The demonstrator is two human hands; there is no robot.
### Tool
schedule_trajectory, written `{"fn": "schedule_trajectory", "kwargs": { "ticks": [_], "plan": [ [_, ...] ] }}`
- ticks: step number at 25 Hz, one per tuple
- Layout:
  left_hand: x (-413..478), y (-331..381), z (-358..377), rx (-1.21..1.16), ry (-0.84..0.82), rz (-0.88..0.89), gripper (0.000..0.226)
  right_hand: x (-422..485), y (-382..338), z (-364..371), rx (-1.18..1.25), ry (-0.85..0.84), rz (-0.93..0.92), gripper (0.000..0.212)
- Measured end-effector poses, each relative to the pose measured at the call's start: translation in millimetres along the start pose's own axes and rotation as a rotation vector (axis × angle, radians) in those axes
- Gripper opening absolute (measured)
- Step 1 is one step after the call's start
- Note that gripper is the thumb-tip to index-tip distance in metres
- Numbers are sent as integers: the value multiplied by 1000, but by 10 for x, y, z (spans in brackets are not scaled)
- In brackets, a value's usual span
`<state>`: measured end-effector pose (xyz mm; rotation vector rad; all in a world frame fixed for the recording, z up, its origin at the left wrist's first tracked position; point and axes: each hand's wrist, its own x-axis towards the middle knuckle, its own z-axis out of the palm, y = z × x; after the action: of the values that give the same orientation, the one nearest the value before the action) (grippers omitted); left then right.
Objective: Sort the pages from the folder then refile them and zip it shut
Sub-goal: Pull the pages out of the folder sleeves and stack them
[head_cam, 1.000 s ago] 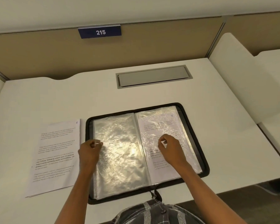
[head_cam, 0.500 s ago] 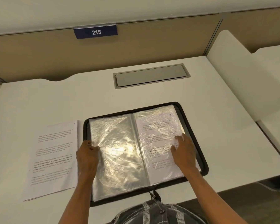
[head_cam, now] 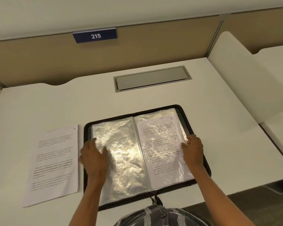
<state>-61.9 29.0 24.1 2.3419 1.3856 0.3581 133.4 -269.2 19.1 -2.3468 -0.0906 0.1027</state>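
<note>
Head view: a black zip folder [head_cam: 87,134] lies open and flat on the white tabletop [head_cam: 72,103], at the near edge in front of the person. Its two clear plastic sleeves face up. The left sleeve [head_cam: 124,152] catches a strong glare, and no print can be made out in it. The right sleeve [head_cam: 160,170] holds a printed page [head_cam: 162,131] marked 7 in its far right corner.

The left hand [head_cam: 93,159] rests on the left part of the left sleeve, close to the folder's left border, with its fingers stretched out and slightly blurred, holding nothing. The right hand [head_cam: 193,150] is at the outer edge of the right sleeve, fingers curled over that edge and thumb on top, pinching it.

A loose stack of pages [head_cam: 54,160] lies on the tabletop just left of the folder, apart from it, and its top sheet is marked 6. The zip pull [head_cam: 154,200] hangs off the folder's near edge, above a striped shirt [head_cam: 162,216].

Farther back, a grey hatch [head_cam: 152,79] is set into the tabletop, and a blue number plate [head_cam: 95,36] reading 215 sits on the partition behind.
</note>
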Motion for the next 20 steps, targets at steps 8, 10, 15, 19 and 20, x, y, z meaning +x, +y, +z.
{"fn": "schedule_trajectory", "kwargs": {
  "ticks": [8,10,15,19,20],
  "plan": [
    [-897,748,520,-125,-417,616,51,78,62,-43,-43,9,-3,8],
    [-962,778,613,-94,-469,653,52,59,53,-81,-87,28,-27,13],
    [-967,707,704,-40,-517,648,54,104,-16,-185,93,-104,-45,12],
    [-959,637,767,-11,-514,673,53,372,-200,-179,343,-277,208,27],
    [-955,629,774,-7,-513,675,53,473,-241,-147,357,-316,222,37]
  ]
}}
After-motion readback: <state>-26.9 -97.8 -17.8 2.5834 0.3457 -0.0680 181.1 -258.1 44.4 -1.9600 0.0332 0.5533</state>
